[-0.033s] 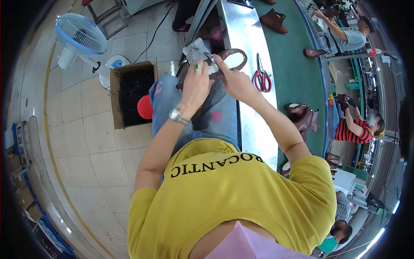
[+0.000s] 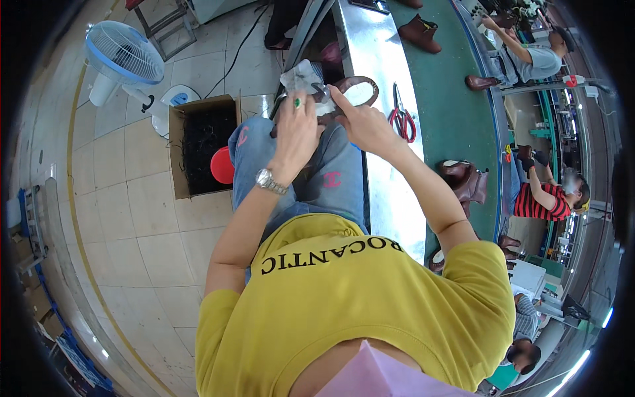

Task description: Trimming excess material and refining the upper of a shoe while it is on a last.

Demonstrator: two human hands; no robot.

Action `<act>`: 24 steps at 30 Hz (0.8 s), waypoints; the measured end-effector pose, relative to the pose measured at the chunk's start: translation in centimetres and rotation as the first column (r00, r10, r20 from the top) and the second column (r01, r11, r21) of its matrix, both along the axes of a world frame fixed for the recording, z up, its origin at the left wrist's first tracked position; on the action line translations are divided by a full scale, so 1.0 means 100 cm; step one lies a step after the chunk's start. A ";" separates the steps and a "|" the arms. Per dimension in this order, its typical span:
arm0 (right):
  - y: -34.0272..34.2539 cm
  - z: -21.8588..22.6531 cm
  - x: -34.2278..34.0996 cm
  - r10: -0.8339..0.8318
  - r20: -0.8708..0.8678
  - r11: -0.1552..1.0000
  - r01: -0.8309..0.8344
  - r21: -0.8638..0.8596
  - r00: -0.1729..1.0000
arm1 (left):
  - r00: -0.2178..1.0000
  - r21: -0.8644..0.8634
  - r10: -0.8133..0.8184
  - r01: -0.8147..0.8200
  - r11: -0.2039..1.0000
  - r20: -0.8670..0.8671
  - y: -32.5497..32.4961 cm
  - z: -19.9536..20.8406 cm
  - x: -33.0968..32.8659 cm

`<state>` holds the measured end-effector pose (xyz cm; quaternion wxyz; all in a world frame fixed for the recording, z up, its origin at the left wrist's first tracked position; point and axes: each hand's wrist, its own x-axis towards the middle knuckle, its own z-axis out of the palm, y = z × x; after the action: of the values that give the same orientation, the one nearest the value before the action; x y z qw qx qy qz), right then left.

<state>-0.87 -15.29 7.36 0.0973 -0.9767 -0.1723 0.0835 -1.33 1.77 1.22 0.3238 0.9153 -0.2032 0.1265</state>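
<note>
A brown boot or shoe (image 2: 375, 90) with a white oval patch (image 2: 360, 94) facing up lies across my knees, against the metal bench edge. My left hand (image 2: 297, 132), with a green ring and a wristwatch, has its fingers bent down over the shoe's near-left part. My right hand (image 2: 368, 127) is closed at the shoe's right side, index finger and thumb pressing along its edge. Crumpled white paper (image 2: 301, 76) sticks up beyond my left fingers. Between my hands a pale piece shows, partly hidden. Both hands' fingertips are partly covered.
Red-handled scissors (image 2: 402, 122) rest on the metal bench (image 2: 387, 192) at my right. Beyond runs a green belt (image 2: 456, 106) with brown boots (image 2: 465, 180). On my left stand a cardboard box (image 2: 177, 149) of dark scraps, a red round object (image 2: 223, 165) and a fan (image 2: 124, 53). Co-workers sit across.
My left hand has shifted slightly left, showing more of the pale piece between my hands. My right hand has barely moved. The shoe stays in place.
</note>
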 end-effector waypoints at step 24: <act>-0.034 0.005 -0.012 -0.166 0.044 0.979 0.159 0.127 0.985 | 0.967 -0.408 -0.177 0.088 0.909 -0.184 0.060 0.001 0.009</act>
<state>-2.08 -18.70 7.89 0.1589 -0.9816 -0.0994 0.0379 -0.45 7.75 1.34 0.5306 0.8229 -0.1989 0.0421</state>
